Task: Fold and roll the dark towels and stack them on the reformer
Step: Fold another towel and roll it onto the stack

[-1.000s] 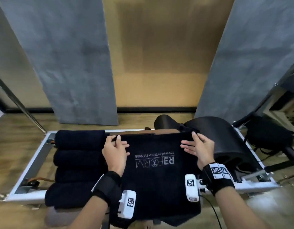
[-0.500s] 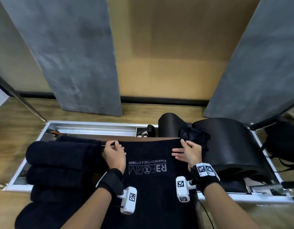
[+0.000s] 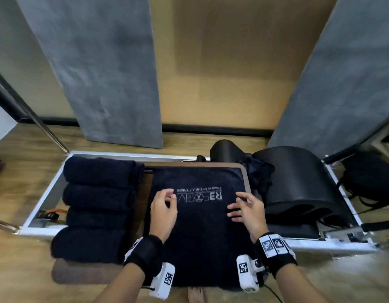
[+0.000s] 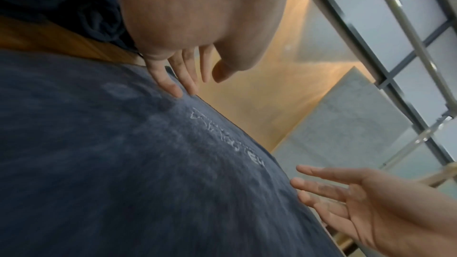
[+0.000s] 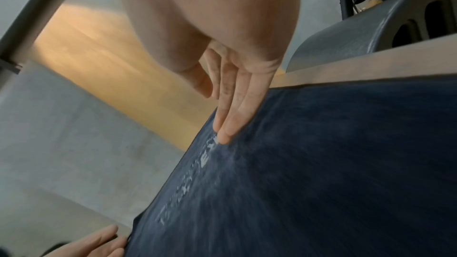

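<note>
A dark navy towel (image 3: 202,232) with a grey logo lies flat over the reformer carriage (image 3: 246,173), its near end hanging off the front. My left hand (image 3: 165,206) rests on its left side by the logo, fingers (image 4: 173,83) straight and touching the cloth. My right hand (image 3: 243,208) lies on the right side, straight fingers (image 5: 230,124) pressing the towel (image 5: 321,163). Neither hand grips anything. Several rolled dark towels (image 3: 97,206) lie stacked in a row at the left. The same flat towel (image 4: 123,163) fills the left wrist view.
The white reformer frame (image 3: 44,193) sits on a wooden floor. A black arched barrel (image 3: 298,182) stands at the right with a crumpled dark cloth (image 3: 259,173) beside the carriage. A dark bag (image 3: 368,178) lies far right. Grey panels lean on the back wall.
Both hands have slid from the towel's far edge toward me, to the logo line. The view has tilted down and the rolled stack now shows in full.
</note>
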Demonstrator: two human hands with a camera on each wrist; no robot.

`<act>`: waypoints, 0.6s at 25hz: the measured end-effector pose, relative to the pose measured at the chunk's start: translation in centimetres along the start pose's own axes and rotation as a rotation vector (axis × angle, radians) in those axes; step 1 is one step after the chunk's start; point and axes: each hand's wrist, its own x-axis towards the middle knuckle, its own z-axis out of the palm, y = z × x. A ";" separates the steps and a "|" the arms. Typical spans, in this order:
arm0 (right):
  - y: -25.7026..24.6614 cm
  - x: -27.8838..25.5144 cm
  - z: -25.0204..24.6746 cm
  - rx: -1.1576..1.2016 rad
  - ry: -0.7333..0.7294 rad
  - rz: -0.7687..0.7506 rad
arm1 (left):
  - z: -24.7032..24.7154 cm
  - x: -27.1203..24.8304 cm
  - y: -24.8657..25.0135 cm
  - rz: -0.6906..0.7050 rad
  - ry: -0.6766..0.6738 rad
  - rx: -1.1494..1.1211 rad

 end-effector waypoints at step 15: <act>11.0 -14.4 -6.7 -0.558 0.263 0.059 | -8.6 -18.5 -5.2 -0.182 0.025 0.370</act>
